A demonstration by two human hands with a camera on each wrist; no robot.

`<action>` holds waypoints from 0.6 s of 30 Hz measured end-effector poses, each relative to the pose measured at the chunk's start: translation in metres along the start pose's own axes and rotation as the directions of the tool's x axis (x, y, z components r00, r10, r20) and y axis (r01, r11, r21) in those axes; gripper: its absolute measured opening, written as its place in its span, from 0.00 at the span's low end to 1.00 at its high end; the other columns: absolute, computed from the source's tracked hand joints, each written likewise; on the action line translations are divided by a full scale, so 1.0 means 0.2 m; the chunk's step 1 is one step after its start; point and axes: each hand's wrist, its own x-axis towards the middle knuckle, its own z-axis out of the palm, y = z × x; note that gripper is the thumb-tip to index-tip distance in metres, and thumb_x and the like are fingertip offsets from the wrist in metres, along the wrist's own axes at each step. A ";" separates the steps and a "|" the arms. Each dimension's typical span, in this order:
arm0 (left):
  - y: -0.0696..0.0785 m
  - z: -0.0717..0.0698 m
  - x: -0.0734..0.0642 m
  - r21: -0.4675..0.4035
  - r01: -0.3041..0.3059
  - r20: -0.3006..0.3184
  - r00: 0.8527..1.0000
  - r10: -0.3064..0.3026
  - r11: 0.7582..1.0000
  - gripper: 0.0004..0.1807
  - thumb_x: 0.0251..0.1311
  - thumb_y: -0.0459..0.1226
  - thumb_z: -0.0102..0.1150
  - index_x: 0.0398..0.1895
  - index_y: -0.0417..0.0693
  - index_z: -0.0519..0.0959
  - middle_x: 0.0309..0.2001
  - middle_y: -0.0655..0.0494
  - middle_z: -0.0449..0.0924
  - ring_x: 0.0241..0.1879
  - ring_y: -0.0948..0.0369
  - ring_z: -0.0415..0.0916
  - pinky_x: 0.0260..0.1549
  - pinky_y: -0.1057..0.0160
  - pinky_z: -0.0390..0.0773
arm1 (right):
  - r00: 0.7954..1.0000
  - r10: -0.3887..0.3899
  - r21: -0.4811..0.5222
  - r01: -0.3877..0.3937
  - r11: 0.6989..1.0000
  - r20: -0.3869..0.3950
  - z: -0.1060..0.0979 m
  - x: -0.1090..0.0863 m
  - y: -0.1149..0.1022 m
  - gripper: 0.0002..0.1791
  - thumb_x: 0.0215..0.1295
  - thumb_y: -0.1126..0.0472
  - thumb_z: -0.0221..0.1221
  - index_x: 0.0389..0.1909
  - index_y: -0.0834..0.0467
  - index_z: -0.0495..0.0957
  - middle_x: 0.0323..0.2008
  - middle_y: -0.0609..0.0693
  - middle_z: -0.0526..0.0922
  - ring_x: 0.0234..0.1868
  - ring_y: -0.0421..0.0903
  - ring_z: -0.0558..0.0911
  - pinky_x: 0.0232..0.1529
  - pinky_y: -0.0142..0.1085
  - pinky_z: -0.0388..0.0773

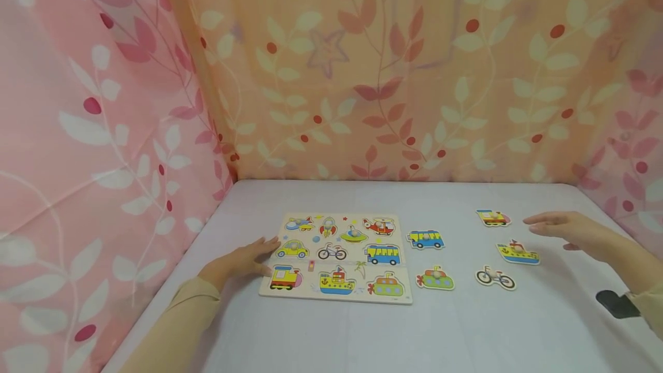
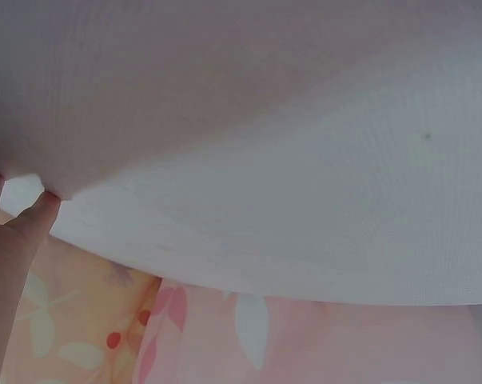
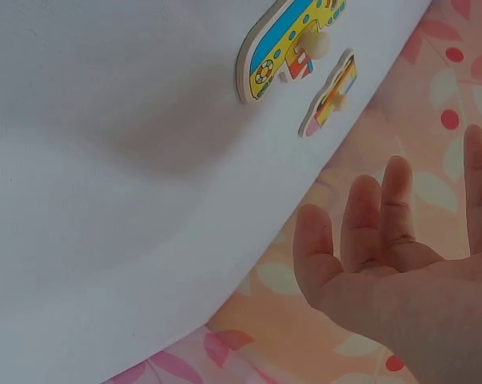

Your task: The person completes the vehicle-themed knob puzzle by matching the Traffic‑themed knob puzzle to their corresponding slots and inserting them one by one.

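Observation:
A wooden puzzle board with colourful vehicle pictures lies on the table. My left hand rests at its left edge, fingertips and thumb touching the rim. Loose knobbed pieces lie to its right: a bus piece, a submarine piece, a bicycle piece, a ship piece and a train piece. My right hand hovers over the table just right of the train and ship pieces, holding nothing. In the right wrist view its fingers are loosely bent and spread.
The white table has flowered curtains behind and at its sides. A black object lies near the right sleeve. On the board, the car and helicopter are among the pictures in the upper rows.

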 end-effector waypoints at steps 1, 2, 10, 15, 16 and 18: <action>0.00 0.00 0.00 0.000 0.000 0.001 1.000 0.000 1.000 0.44 0.55 0.46 0.68 0.75 0.55 0.60 0.76 0.45 0.49 0.74 0.41 0.40 0.64 0.31 0.46 | 1.000 -0.004 0.002 0.004 1.000 0.002 0.00 0.00 0.00 0.37 0.73 0.45 0.50 0.67 0.72 0.59 0.65 0.79 0.55 0.60 0.76 0.57 0.42 0.58 0.76; 0.01 0.00 0.00 -0.001 0.002 0.003 1.000 -0.002 1.000 0.44 0.55 0.46 0.68 0.75 0.55 0.60 0.76 0.45 0.49 0.74 0.42 0.40 0.65 0.32 0.46 | 1.000 -0.006 0.004 0.006 1.000 0.003 0.00 0.00 0.01 0.37 0.73 0.45 0.50 0.67 0.72 0.59 0.65 0.79 0.55 0.60 0.76 0.57 0.42 0.58 0.76; 0.04 -0.01 -0.01 0.001 -0.014 0.006 1.000 0.014 1.000 0.44 0.55 0.45 0.68 0.75 0.53 0.59 0.76 0.44 0.49 0.74 0.41 0.40 0.64 0.31 0.46 | 1.000 -0.003 0.030 0.003 1.000 0.017 0.02 -0.01 0.03 0.36 0.73 0.47 0.50 0.67 0.73 0.59 0.66 0.79 0.55 0.61 0.76 0.58 0.43 0.58 0.77; 0.04 -0.01 -0.02 0.008 -0.003 0.005 1.000 0.003 1.000 0.44 0.54 0.46 0.68 0.75 0.53 0.59 0.76 0.43 0.49 0.74 0.41 0.40 0.64 0.31 0.46 | 0.999 -0.028 0.033 0.028 0.999 0.018 0.03 -0.01 0.02 0.34 0.74 0.48 0.50 0.66 0.73 0.60 0.65 0.79 0.55 0.61 0.77 0.58 0.42 0.58 0.77; 0.04 -0.01 -0.02 0.007 -0.004 0.005 1.000 0.004 1.000 0.44 0.54 0.46 0.68 0.75 0.53 0.59 0.75 0.43 0.49 0.74 0.41 0.40 0.64 0.31 0.46 | 0.999 -0.032 0.035 0.031 0.999 0.016 0.04 -0.01 0.02 0.34 0.74 0.49 0.50 0.66 0.73 0.61 0.65 0.79 0.56 0.61 0.77 0.58 0.42 0.58 0.77; 0.04 -0.01 -0.02 0.003 -0.008 0.007 1.000 0.008 1.000 0.44 0.55 0.45 0.68 0.74 0.53 0.60 0.76 0.44 0.50 0.74 0.42 0.40 0.65 0.32 0.46 | 0.999 -0.038 0.044 0.037 0.998 0.010 0.05 -0.01 0.02 0.33 0.74 0.49 0.50 0.66 0.72 0.62 0.65 0.78 0.57 0.62 0.76 0.59 0.42 0.57 0.77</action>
